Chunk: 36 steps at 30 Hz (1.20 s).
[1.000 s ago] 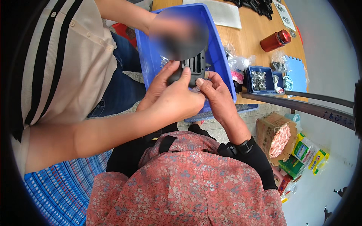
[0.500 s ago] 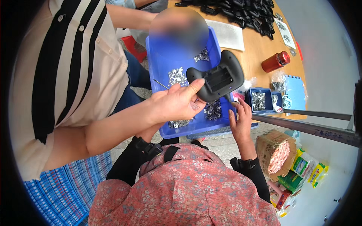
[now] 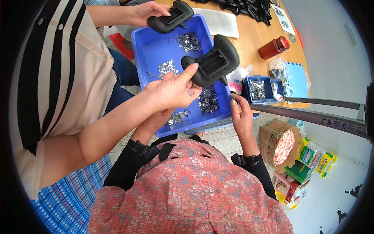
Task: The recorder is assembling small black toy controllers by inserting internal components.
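Observation:
A co-worker's forearm crosses in front of me, and that hand holds a black game controller shell over the blue tray. Its open battery bay faces up. A thin metal rod sticks out beside the co-worker's fingers. My left hand is mostly covered by this arm, so its fingers and anything in them are hidden. My right hand is at the tray's right edge, just below the shell, fingers half bent and the thumb a little apart; no held object shows. The co-worker's other hand grips a second black shell.
Piles of small metal clips lie in the tray. A red thermos, a small blue bin of metal parts and black shells are on the wooden table. A metal bar and a cardboard box are at the right.
The view has shifted, so most things sit further left and higher. The co-worker's second hand and shell are now plainly visible. My right thumb and fingers are closer together.

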Tool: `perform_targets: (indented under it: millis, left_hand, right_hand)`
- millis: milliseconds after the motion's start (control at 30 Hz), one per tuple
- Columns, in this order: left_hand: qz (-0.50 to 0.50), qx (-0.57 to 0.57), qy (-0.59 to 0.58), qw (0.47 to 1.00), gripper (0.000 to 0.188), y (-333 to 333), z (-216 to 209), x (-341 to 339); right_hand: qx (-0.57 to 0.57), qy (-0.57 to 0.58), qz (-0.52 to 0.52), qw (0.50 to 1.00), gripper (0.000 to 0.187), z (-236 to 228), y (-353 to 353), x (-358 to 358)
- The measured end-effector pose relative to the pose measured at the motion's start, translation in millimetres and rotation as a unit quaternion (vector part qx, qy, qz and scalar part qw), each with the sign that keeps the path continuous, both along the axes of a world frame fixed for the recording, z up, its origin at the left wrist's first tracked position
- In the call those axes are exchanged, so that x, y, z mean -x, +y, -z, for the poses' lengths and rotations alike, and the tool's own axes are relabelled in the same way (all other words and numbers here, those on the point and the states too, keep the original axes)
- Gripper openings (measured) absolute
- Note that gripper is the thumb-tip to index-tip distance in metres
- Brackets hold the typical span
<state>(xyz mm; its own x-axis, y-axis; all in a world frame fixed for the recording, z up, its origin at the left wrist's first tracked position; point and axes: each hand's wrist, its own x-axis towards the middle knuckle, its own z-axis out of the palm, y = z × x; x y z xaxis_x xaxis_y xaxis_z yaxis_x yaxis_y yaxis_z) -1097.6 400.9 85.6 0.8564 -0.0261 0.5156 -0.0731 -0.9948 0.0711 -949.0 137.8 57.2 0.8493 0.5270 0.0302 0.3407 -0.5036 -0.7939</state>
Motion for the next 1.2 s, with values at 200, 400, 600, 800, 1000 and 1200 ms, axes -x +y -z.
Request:
perform_targets:
  millis: [200, 400, 600, 800, 1000, 1200]
  left_hand:
    - [-0.088, 0.375, 0.107, 0.917, 0.017, -5, 46, 28]
    - [-0.095, 0.374, 0.071, 0.920, 0.018, -7, 39, 25]
    - [-0.088, 0.381, 0.076, 0.917, 0.018, -9, 41, 23]
    - [-0.086, 0.380, 0.075, 0.918, 0.019, -7, 38, 24]
    - [-0.085, 0.375, 0.070, 0.920, 0.020, -5, 37, 27]
    - [-0.082, 0.381, 0.080, 0.917, 0.018, -6, 34, 26]
  right_hand:
    - [-0.223, 0.197, -0.042, 0.954, 0.043, -48, 39, -12]
    - [-0.272, 0.261, -0.039, 0.925, 0.045, -63, 82, -18]
    - [-0.225, 0.272, -0.058, 0.934, 0.037, -38, 82, -13]
    - [-0.154, 0.236, -0.036, 0.959, 0.029, -10, 67, -7]
    - [-0.129, 0.260, -0.037, 0.956, 0.029, -1, 56, 2]
    - [-0.131, 0.272, -0.032, 0.953, 0.029, 8, 48, 6]
